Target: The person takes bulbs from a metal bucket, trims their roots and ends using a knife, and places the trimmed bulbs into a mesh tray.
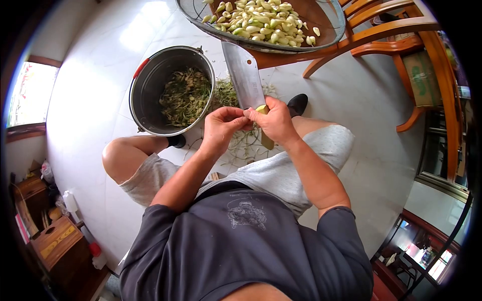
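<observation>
A wide-bladed cleaver [245,75] points away from me, its yellowish handle [266,141] held in my right hand [277,120]. My right thumb reaches across toward the left fingertips. My left hand [222,128] is closed in a pinch beside the base of the blade; whatever lies between those fingers is too small and hidden to name. Just beyond the hands, thin green and pale trimmings [226,98] are scattered on the floor. To the left stands a metal bucket [135,95] holding more trimmings. Pale green-white bulbs [266,22] are heaped in a shallow round mesh basket [221,36].
The basket rests on a wooden chair [281,59] ahead. Another wooden chair [427,22] and a cardboard box [423,78] are at the right. My bent knees flank the work, with a dark shoe [297,104] near the chair. A wooden cabinet [57,243] stands at lower left.
</observation>
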`<state>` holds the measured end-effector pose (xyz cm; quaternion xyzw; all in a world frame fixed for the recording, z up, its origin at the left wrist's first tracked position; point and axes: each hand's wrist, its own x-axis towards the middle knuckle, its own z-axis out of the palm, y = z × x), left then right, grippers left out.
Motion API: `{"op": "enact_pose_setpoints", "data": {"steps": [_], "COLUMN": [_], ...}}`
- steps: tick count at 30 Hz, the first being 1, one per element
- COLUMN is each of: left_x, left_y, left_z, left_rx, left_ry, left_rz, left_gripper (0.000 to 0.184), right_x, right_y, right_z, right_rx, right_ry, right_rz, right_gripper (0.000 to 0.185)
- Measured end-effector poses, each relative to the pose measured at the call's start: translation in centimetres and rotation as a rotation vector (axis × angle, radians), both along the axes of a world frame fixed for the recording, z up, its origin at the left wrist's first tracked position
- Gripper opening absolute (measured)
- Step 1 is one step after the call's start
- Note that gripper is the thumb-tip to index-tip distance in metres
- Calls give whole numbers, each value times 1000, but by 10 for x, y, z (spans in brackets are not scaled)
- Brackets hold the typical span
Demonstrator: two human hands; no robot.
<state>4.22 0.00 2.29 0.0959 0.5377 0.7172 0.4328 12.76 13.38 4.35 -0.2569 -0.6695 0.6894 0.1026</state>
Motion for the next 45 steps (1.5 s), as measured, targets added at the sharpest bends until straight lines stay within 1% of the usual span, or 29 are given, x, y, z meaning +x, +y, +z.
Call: {"op": "enact_pose_setpoints", "data": {"steps": [2, 3, 4, 5, 6, 8, 9, 11, 12, 14, 17, 20, 23, 26, 29, 32, 35, 38, 41, 44, 45], "left_x": [5, 5, 7, 7, 6, 5, 3, 2, 1, 0, 1, 3, 3, 1, -6, -11, -7, -4, -1, -2, -2], "left_y": [0, -2, -1, -1, -1, 0, 1, 3, 3, 2, 1, 1, 2, 2, -1, -4, -4, -3, -4, -4, -5], "left_z": [-1, -12, -11, -15, -18, -21, -17, -14, -11, -20, -14, -20, -29, -20, -23, -31, -22, -23, -27, -32, -33], "left_rx": [-15, 18, -4, -26, -25, -25, -28, -10, -25, -26, 9, 71, 80, 20, 13, 73, 39, 40, 76, 106, 114], "left_ry": [-46, -45, -72, -81, -108, -161, -149, -228, -234, -191, -174, -240, -252, -359, -453, -482, -460, -447, -476, -499, -505], "left_rz": [16, 22, 43, 40, 36, 27, -2, 11, -2, -25, 8, 74, 97, 57, -10, -23, 47, 78, 81, 66, 61], "left_gripper": [17, 18, 18, 19, 18, 15, 15, 13, 11, 11, 12, 14, 13, 11, 12, 12, 9, 7, 6, 5, 5], "right_x": [1, 0, 1, 1, 2, 4, 5, 6, 7, 8, 6, 4, 3, 2, 0, 1, -1, -3, -2, -2, -2], "right_y": [2, -4, -3, -6, -5, -6, -3, -2, -4, -5, -6, -7, -5, -12, -12, -13, -10, -10, -6, -7, -7], "right_z": [-18, -11, -23, -7, -15, 11, -3, -5, -3, 0, 8, -1, -22, -5, -5, -7, -19, -14, -18, -4, -6], "right_rx": [-5, 7, 223, 256, 290, 245, 318, 366, 310, 322, 323, 312, 316, 350, 243, 311, 347, 218, 238, 242, 227], "right_ry": [11, 23, -45, -72, -82, -67, -68, -66, -18, -54, -103, -74, -124, -82, -133, -107, -125, -58, -144, -167, -136], "right_rz": [-6, -42, -50, -61, -52, -24, -20, -15, -17, 15, 35, 37, 54, 41, 40, 40, 61, 43, 84, 106, 108], "right_gripper": [12, 16, 21, 25, 24, 22, 28, 24, 23, 23, 24, 22, 20, 19, 21, 24, 26, 27, 23, 22, 21]}}
